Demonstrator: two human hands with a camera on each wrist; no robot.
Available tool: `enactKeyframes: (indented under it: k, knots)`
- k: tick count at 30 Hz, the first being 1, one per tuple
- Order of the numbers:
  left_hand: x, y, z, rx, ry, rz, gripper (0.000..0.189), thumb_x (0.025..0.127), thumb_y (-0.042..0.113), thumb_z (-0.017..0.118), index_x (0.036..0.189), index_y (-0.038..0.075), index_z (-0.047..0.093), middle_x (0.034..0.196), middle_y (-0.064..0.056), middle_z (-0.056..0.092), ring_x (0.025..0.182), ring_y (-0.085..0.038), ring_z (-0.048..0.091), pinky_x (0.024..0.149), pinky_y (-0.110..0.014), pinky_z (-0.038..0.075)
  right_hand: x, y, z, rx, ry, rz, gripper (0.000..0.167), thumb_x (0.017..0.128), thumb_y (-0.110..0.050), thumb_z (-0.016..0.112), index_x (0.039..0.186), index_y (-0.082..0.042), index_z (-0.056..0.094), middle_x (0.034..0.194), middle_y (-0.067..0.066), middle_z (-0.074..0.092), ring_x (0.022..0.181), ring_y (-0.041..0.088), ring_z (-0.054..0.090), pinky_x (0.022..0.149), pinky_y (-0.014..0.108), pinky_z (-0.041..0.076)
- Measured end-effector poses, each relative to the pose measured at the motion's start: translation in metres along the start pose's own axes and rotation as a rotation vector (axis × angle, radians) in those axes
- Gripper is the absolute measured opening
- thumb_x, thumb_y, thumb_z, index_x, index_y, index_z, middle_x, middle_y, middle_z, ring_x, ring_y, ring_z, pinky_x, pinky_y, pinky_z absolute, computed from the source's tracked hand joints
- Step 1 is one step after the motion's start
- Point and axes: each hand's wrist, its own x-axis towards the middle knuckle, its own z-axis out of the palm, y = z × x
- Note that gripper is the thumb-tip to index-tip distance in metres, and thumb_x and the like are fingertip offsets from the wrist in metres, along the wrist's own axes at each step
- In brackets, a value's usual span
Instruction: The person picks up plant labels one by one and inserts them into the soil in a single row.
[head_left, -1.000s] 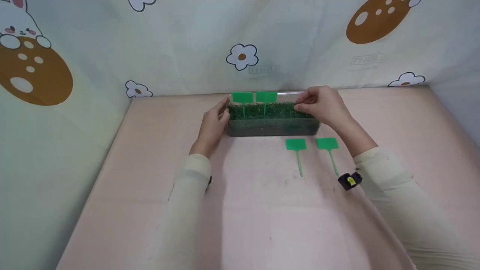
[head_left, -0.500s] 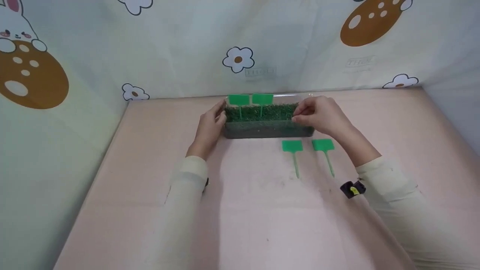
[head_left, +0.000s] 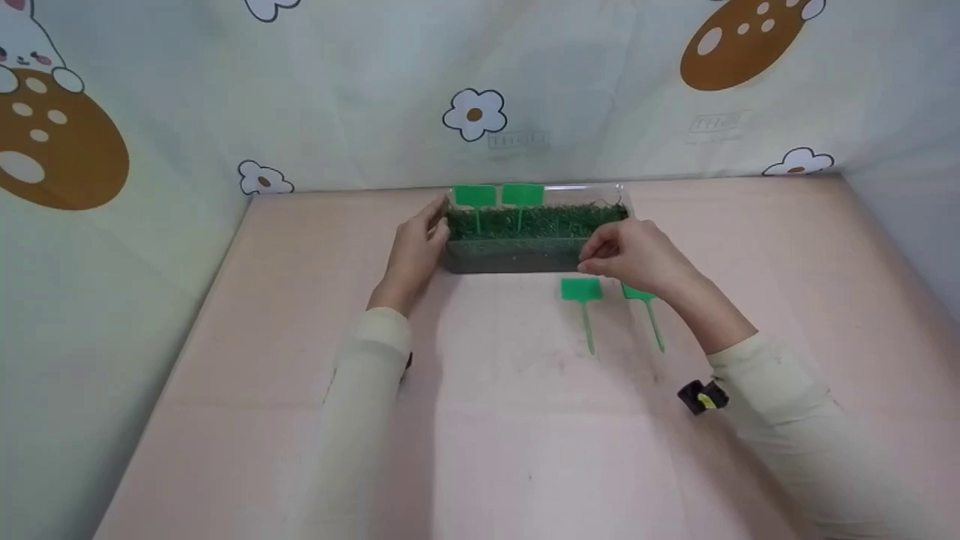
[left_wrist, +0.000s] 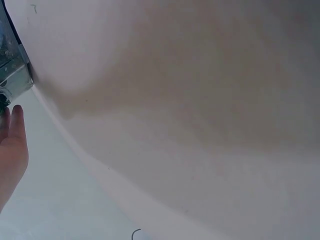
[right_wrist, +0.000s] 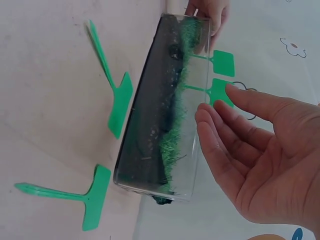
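Note:
A clear plastic box (head_left: 510, 256) with dark filling and green artificial grass (head_left: 555, 223) stands at the back of the table. Two green plant labels, a left one (head_left: 475, 196) and a right one (head_left: 523, 195), stand upright in the grass. My left hand (head_left: 411, 251) rests its fairly straight fingers against the box's left end. My right hand (head_left: 637, 255), nothing between its loosely bent fingers and thumb, hovers by the front right corner, seen palm-on in the right wrist view. Below it lie two more labels, one (head_left: 581, 289) in full sight, the other (right_wrist: 97, 197) partly covered in the head view.
A pale pink cloth (head_left: 495, 450) covers the table. Behind the box rises a light fabric backdrop (head_left: 360, 112) printed with flowers and a rabbit. Dark material (right_wrist: 162, 200) pokes out at the box's near end in the right wrist view.
My right hand has drawn back from the grass at the box's right end, down and toward me, over the front corner. The left hand stays at the left end.

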Motion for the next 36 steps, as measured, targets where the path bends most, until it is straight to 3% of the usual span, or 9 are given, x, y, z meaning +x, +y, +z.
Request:
enactKeyframes:
  k: [6,17,36]
  knots:
    - [0.001,0.0,-0.001,0.01,-0.003,-0.011,0.051,0.106,0.02,0.041,0.157,0.018,0.032,0.161,0.003,0.037,0.149,-0.012,0.036,0.121,-0.028,0.037,-0.002,0.004,0.008,-0.026,-0.042,0.02,0.016,0.092,-0.019,0.071,0.101,-0.007,0.076,0.098,0.012,0.073,0.084,0.022,0.063,0.064,0.026,0.051]
    - [0.0,-0.001,-0.002,0.009,-0.001,0.007,0.052,0.107,0.02,0.04,0.157,0.016,0.032,0.161,0.001,0.037,0.148,-0.013,0.036,0.121,-0.028,0.037,-0.003,0.009,0.017,-0.079,-0.096,0.046,0.018,0.09,-0.018,0.073,0.101,-0.004,0.076,0.101,0.015,0.073,0.093,0.027,0.065,0.079,0.038,0.058]
    - [-0.001,0.0,-0.002,-0.014,-0.005,0.015,0.051,0.107,0.021,0.04,0.157,0.016,0.032,0.161,0.001,0.038,0.148,-0.012,0.036,0.121,-0.029,0.037,-0.004,0.011,0.022,-0.089,-0.142,0.131,0.02,0.088,-0.021,0.075,0.1,-0.005,0.077,0.098,0.014,0.073,0.082,0.021,0.059,0.068,0.026,0.052]
